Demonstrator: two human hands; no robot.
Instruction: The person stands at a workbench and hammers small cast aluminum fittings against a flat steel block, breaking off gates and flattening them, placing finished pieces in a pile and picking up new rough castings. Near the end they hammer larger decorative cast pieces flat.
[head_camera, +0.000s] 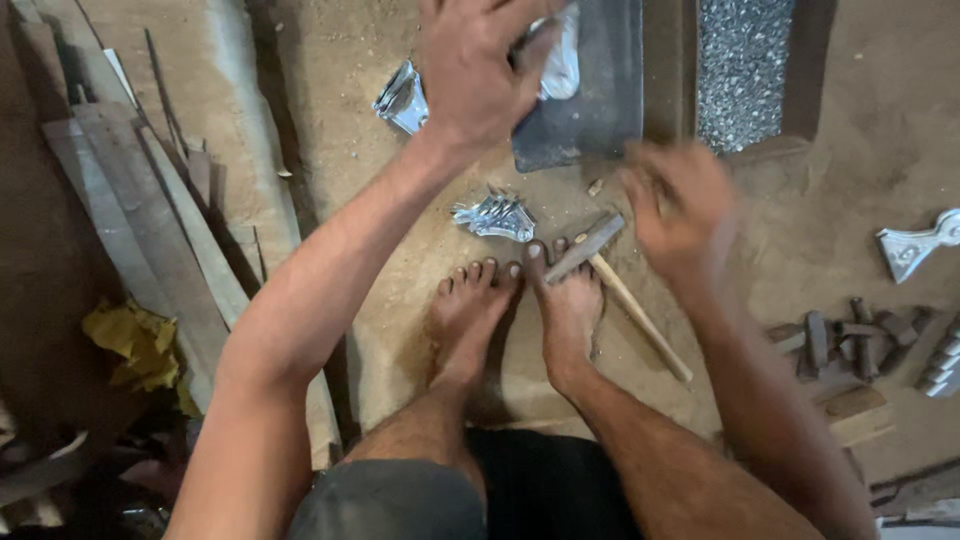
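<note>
My left hand (478, 62) reaches forward and grips a shiny silver metal piece (558, 60) against a dark flat block (590, 100) on the sandy ground. My right hand (680, 205) is blurred, hovering just right of a hammer (612, 275) that lies on the ground by my right foot; whether it holds anything cannot be told. A second shiny cast piece (403, 98) lies left of the block. Another ornate silver piece (496, 216) lies in front of my toes.
My two bare feet (520, 310) rest on the sand. Wooden planks (150, 210) and a yellow rag (140, 345) lie at left. A tray of grey granules (742, 65) sits at top right. Dark metal blocks (850, 345) and a silver bracket (915, 245) lie at right.
</note>
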